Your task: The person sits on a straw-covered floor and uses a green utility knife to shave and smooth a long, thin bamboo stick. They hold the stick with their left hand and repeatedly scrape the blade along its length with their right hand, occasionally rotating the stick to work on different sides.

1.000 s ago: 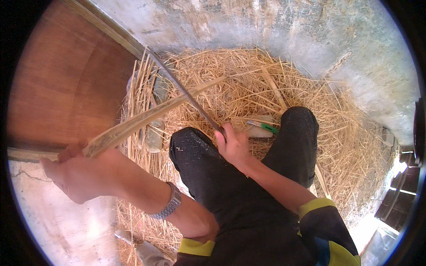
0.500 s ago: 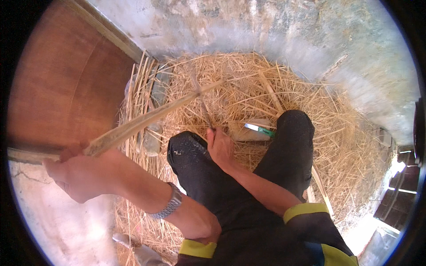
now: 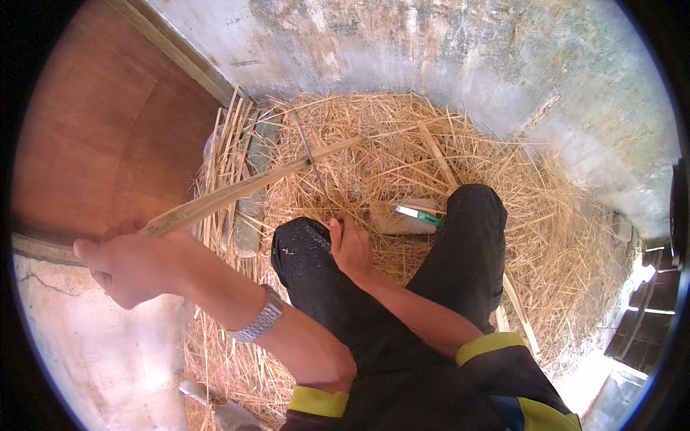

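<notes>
My left hand (image 3: 133,267), a metal watch (image 3: 260,323) on its wrist, is closed around the near-left end of a long pale bamboo strip (image 3: 226,197). The strip slants away to the right over the straw, tapering toward its far end. In front of my left knee, my right hand (image 3: 352,248) grips what looks like a long, thin knife (image 3: 318,179); its handle is hidden by my fingers. The dark blade points away from me and crosses the strip near its far end, apparently touching it.
Straw-like shavings (image 3: 553,244) cover the floor around my legs. A slim green-and-white object (image 3: 422,216) lies on a small block (image 3: 395,227) between my knees. Bamboo strips (image 3: 231,154) are piled beside the brown panel (image 3: 115,129) at left. A stained wall (image 3: 431,57) stands ahead.
The knife blade has swung leftward and crosses the bamboo strip slightly closer to my left hand. My left hand has shifted a little up and right, still gripping the strip.
</notes>
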`<action>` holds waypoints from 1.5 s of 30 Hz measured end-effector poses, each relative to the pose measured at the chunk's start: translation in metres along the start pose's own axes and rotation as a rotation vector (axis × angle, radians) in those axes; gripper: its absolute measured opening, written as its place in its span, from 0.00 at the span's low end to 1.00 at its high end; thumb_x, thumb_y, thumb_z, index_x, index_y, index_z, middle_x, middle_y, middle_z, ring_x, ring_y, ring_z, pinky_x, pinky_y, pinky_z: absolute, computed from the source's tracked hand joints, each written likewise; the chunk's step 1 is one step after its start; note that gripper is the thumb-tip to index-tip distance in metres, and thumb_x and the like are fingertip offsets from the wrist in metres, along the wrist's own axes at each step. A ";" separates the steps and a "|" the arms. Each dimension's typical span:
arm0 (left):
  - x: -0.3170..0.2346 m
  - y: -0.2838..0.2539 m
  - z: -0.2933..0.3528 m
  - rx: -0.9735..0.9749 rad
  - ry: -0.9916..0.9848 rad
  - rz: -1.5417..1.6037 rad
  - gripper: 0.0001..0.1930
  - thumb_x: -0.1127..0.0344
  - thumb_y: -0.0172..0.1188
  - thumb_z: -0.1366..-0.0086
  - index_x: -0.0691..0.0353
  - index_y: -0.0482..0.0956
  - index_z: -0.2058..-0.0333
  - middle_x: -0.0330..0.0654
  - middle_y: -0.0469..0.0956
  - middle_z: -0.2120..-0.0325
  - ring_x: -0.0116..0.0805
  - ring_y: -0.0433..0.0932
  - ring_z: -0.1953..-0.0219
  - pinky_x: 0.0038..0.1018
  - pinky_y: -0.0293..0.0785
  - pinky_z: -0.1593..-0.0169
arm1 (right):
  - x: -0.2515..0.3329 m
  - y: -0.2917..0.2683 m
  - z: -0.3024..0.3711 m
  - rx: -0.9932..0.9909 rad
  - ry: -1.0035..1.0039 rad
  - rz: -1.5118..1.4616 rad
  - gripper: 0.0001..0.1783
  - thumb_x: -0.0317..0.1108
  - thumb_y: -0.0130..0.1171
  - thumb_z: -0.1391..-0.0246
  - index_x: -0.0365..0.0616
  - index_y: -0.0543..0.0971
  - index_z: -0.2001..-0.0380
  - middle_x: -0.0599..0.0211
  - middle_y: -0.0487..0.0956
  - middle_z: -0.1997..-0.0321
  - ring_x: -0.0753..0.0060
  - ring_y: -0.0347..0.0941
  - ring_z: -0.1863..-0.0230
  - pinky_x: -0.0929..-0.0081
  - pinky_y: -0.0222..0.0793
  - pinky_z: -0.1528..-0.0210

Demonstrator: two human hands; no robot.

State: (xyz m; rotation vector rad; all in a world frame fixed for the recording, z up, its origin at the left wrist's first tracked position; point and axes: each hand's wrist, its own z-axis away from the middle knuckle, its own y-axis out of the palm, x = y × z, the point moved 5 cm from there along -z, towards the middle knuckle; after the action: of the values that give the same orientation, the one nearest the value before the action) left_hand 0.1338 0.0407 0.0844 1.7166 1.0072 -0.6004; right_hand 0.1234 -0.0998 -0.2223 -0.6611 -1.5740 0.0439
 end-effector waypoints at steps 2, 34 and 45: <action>0.006 -0.002 -0.016 -0.003 0.024 -0.028 0.17 0.62 0.52 0.33 0.73 0.72 0.74 0.44 0.69 0.80 0.31 0.70 0.81 0.27 0.64 0.81 | 0.008 -0.005 -0.001 0.071 0.002 -0.025 0.17 0.42 0.48 0.37 0.36 0.71 0.68 0.47 0.72 0.84 0.42 0.72 0.81 0.55 0.65 0.79; 0.021 -0.045 -0.032 0.202 -0.091 0.197 0.12 0.63 0.53 0.36 0.62 0.67 0.77 0.36 0.53 0.85 0.28 0.59 0.81 0.29 0.57 0.76 | -0.188 -0.070 -0.089 0.168 0.483 0.869 0.25 0.51 0.49 0.38 0.39 0.76 0.53 0.46 0.77 0.56 0.47 0.72 0.50 0.50 0.67 0.50; 0.013 -0.084 -0.021 1.022 -0.087 0.622 0.22 0.61 0.45 0.32 0.49 0.48 0.85 0.29 0.44 0.91 0.21 0.41 0.87 0.24 0.43 0.79 | -0.242 -0.038 -0.053 0.422 0.253 1.133 0.27 0.31 0.59 0.46 0.40 0.69 0.43 0.49 0.67 0.42 0.48 0.61 0.38 0.50 0.60 0.39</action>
State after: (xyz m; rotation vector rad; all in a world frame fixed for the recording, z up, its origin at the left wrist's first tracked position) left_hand 0.0678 0.0758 0.0388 2.6869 -0.0113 -0.8184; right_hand 0.1500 -0.2546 -0.4172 -1.0816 -0.7443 1.0558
